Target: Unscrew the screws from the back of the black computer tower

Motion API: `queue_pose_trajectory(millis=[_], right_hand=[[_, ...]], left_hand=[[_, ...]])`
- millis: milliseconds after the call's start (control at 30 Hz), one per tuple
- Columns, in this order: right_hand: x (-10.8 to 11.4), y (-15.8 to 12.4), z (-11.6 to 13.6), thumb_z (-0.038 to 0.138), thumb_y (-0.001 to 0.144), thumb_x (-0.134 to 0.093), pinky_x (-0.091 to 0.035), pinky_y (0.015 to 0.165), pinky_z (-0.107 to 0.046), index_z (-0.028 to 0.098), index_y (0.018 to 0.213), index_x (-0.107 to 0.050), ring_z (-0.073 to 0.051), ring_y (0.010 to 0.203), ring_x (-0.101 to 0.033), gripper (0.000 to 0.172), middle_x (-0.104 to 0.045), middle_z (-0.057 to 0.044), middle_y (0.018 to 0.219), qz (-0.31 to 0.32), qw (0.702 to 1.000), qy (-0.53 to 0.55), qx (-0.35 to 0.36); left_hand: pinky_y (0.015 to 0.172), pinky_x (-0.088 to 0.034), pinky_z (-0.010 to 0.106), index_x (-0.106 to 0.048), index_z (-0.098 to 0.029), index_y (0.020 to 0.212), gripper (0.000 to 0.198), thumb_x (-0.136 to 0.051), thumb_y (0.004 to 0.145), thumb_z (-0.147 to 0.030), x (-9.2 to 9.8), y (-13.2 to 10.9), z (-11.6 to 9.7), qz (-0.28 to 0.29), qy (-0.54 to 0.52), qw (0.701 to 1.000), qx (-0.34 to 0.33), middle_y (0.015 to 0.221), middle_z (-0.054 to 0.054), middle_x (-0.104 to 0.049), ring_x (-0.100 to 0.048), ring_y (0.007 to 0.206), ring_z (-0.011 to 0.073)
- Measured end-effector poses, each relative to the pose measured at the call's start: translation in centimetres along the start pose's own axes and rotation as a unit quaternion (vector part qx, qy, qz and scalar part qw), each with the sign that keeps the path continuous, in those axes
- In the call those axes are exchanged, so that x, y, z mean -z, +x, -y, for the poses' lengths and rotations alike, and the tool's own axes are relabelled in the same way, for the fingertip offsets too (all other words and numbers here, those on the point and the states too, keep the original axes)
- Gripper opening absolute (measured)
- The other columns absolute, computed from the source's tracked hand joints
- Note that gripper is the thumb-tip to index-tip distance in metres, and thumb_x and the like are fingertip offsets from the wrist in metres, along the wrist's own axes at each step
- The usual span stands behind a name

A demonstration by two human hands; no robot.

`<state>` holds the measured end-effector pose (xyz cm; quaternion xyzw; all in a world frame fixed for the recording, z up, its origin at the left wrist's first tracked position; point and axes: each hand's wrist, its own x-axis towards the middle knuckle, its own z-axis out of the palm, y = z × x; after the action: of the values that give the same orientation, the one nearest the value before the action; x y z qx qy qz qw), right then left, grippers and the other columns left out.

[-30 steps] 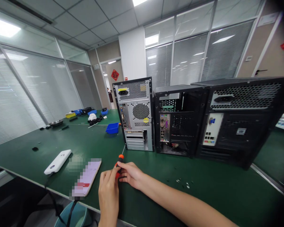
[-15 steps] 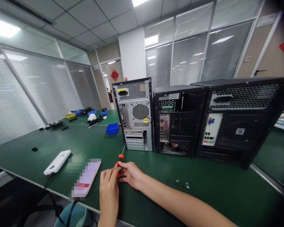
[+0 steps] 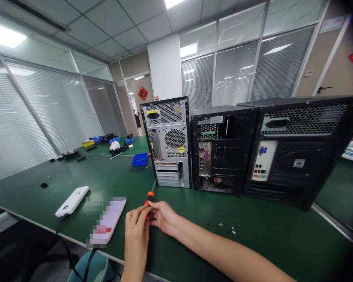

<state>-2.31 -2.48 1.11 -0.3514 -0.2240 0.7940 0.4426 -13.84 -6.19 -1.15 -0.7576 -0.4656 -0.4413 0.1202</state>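
An orange and black screwdriver (image 3: 149, 198) is held by both my hands, its thin shaft pointing up toward the lower left corner of a silver-backed computer tower (image 3: 170, 121). The tip is at that corner; whether it sits in a screw is too small to tell. My left hand (image 3: 137, 221) has its fingers closed around the rear of the handle. My right hand (image 3: 164, 218) pinches the handle from the right side, its lower fingers curled. The tower stands upright with its back facing me.
Two black computer towers (image 3: 226, 156) (image 3: 297, 156) stand to the right. Small screws (image 3: 233, 231) lie scattered on the green table (image 3: 194, 250). A phone (image 3: 108, 221), a white power bank (image 3: 72, 201) and a blue tray (image 3: 140, 159) lie left. Below the edge is a teal bin (image 3: 91, 268).
Both hands stay at the screwdriver, with only a slight shift of the left hand and its fingers on the handle. The towers have not moved.
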Motion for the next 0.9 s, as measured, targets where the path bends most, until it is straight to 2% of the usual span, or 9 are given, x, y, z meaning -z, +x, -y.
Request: queue_pose_trajectory(millis=[133, 267, 500, 567, 700, 800, 900], right_hand=[[0.0, 0.1, -0.1, 0.02, 0.085, -0.048, -0.037, 0.055, -0.024, 0.013, 0.067, -0.058, -0.011, 0.05, -0.052, 0.022, -0.058, -0.001, 0.056, 0.0, 1.0, 0.011, -0.004], [0.0, 0.4, -0.2, 0.019, 0.087, -0.044, -0.037, 0.056, -0.025, 0.012, 0.071, -0.059, -0.012, 0.052, -0.054, 0.023, -0.058, -0.002, 0.056, 0.001, 1.0, 0.014, -0.007], [0.0, 0.3, -0.2, 0.019, 0.091, -0.034, -0.04, 0.06, -0.027, 0.011, 0.071, -0.059, -0.013, 0.054, -0.054, 0.032, -0.061, -0.005, 0.061, 0.01, 1.0, 0.01, -0.003], [0.1, 0.3, -0.2, 0.019, 0.09, -0.034, -0.04, 0.059, -0.027, 0.012, 0.071, -0.059, -0.013, 0.055, -0.055, 0.032, -0.061, -0.005, 0.062, 0.012, 1.0, 0.011, -0.002], [0.1, 0.3, -0.2, 0.018, 0.09, -0.034, -0.04, 0.061, -0.028, 0.011, 0.07, -0.059, -0.013, 0.055, -0.054, 0.033, -0.061, -0.005, 0.063, 0.018, 1.0, 0.013, 0.007], [0.0, 0.3, -0.2, 0.017, 0.089, -0.033, -0.041, 0.062, -0.029, 0.012, 0.07, -0.059, -0.013, 0.055, -0.054, 0.032, -0.061, -0.005, 0.062, 0.02, 1.0, 0.014, 0.019], [0.0, 0.3, -0.4, 0.014, 0.088, -0.034, -0.04, 0.061, -0.029, 0.012, 0.068, -0.058, -0.013, 0.053, -0.052, 0.031, -0.059, -0.003, 0.059, 0.019, 0.999, 0.012, 0.029]], left_hand=[[0.082, -0.049, 0.035, -0.062, -0.02, 0.105, 0.023, -0.049, 0.087, -0.026, 0.0, 0.1, 0.0, -0.013, -0.009, 1.0, 0.013, 0.099, 0.007, -0.063, -0.055, 0.092, 0.0202], [0.081, -0.049, 0.036, -0.06, -0.019, 0.107, 0.028, -0.049, 0.087, -0.036, 0.1, 0.1, -0.2, -0.031, -0.028, 0.997, 0.06, 0.098, 0.008, -0.063, -0.057, 0.092, 0.021], [0.074, -0.051, 0.036, -0.057, -0.016, 0.107, 0.05, -0.045, 0.082, -0.057, 0.5, 0.2, -0.3, -0.042, -0.084, 0.967, 0.236, 0.095, 0.01, -0.064, -0.062, 0.081, 0.0211], [0.071, -0.051, 0.036, -0.057, -0.015, 0.107, 0.057, -0.043, 0.079, -0.063, 0.7, 0.3, -0.5, -0.03, -0.085, 0.955, 0.284, 0.089, 0.009, -0.064, -0.063, 0.077, 0.022], [0.066, -0.049, 0.037, -0.055, -0.018, 0.106, 0.061, -0.04, 0.075, -0.068, 1.1, 0.7, -0.9, 0.035, -0.09, 0.927, 0.361, 0.079, 0.007, -0.066, -0.064, 0.072, 0.0251], [0.068, -0.047, 0.038, -0.054, -0.02, 0.107, 0.058, -0.038, 0.076, -0.066, 1.2, 0.8, -1.1, 0.083, -0.099, 0.91, 0.395, 0.075, 0.005, -0.067, -0.065, 0.07, 0.0257], [0.069, -0.045, 0.038, -0.054, -0.021, 0.107, 0.056, -0.038, 0.076, -0.065, 1.3, 0.8, -1.2, 0.105, -0.089, 0.902, 0.41, 0.076, 0.005, -0.068, -0.065, 0.072, 0.0268]])
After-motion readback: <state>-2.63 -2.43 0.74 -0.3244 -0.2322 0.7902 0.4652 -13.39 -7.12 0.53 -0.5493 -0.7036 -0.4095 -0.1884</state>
